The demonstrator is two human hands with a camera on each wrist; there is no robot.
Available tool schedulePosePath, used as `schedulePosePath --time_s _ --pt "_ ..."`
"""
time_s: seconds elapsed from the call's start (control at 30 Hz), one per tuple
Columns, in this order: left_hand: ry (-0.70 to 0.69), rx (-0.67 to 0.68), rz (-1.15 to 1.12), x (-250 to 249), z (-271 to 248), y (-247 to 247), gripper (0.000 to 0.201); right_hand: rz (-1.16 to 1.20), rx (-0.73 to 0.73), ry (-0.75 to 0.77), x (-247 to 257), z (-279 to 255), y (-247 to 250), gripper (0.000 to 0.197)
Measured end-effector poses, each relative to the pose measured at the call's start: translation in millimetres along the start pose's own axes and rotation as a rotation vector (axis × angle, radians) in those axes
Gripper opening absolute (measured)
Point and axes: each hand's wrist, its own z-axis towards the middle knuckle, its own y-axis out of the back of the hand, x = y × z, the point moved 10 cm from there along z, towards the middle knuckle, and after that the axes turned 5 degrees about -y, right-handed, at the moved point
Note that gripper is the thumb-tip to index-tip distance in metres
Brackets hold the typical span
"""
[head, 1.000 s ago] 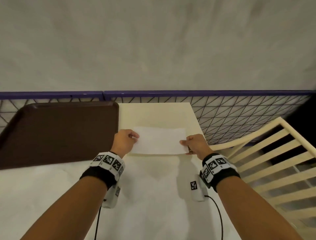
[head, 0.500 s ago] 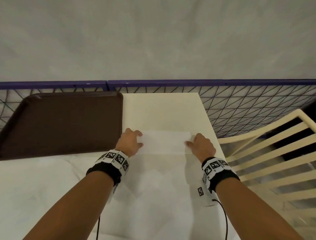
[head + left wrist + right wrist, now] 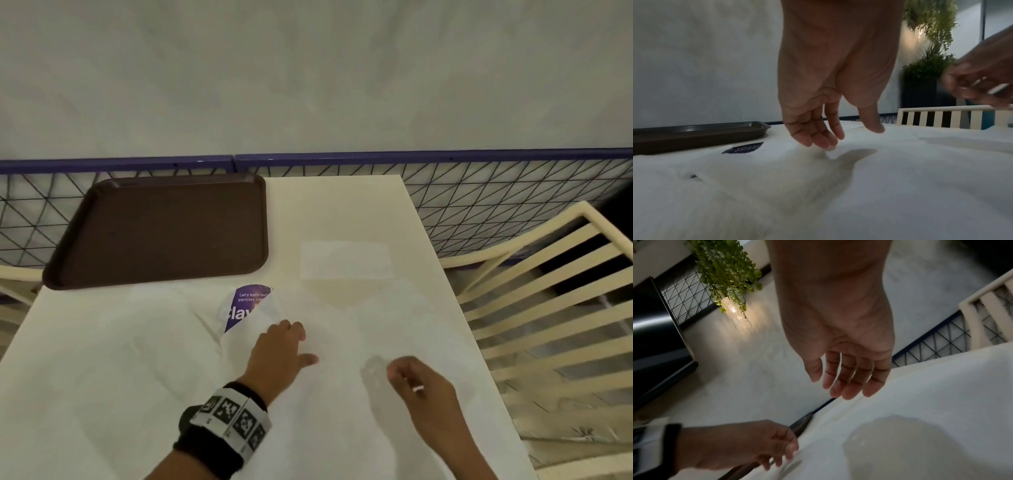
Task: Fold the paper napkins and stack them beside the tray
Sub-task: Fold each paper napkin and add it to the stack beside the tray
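A folded white napkin point(image 3: 346, 260) lies flat on the cream table point(image 3: 329, 205), just right of the brown tray point(image 3: 154, 233). Several unfolded white napkins point(image 3: 342, 428) cover the near half of the table. My left hand point(image 3: 305, 342) is open, and in the left wrist view its fingertips point(image 3: 826, 145) touch the top napkin point(image 3: 838, 186). My right hand point(image 3: 397, 373) hovers a little above the napkins to the right. In the right wrist view the right hand point(image 3: 830, 386) has relaxed fingers and holds nothing.
A purple printed sheet point(image 3: 245, 308) peeks out between the napkins below the tray. A cream slatted chair point(image 3: 548, 291) stands off the table's right edge. A wire-mesh fence with a purple rail point(image 3: 479, 205) runs behind the table, before a grey wall.
Both hands let go of the folded napkin, which stays beside the tray, and drew back toward me over the loose napkins. The left hand's fingers came down onto the top sheet.
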Motion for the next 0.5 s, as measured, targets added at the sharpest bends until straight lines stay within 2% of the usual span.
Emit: schedulePosePath --time_s 0.13,0.2,0.3,0.43,0.5 --pt "0.002 0.068 0.032 -3.1 -25.9 -8.5 0.055 0.006 0.04 -0.043 -27.6 -48.3 -23.2 0.028" --pt "-0.067 0.186 0.036 -7.2 -41.5 -22.0 0.055 0.001 0.071 -0.051 -37.6 -66.1 -35.8 0.032" --pt "-0.184 0.332 0.159 -13.3 -64.8 -44.6 0.058 -0.002 0.125 -0.076 -46.2 -84.5 -50.5 0.03" --pt "-0.238 0.333 0.325 -15.5 -76.0 -53.6 0.06 0.007 0.159 -0.064 -38.9 -95.8 -57.1 0.024" --pt "-0.239 0.286 0.28 -18.3 -78.8 -48.7 0.052 -0.013 0.151 -0.049 -33.1 -97.0 -57.4 0.023"
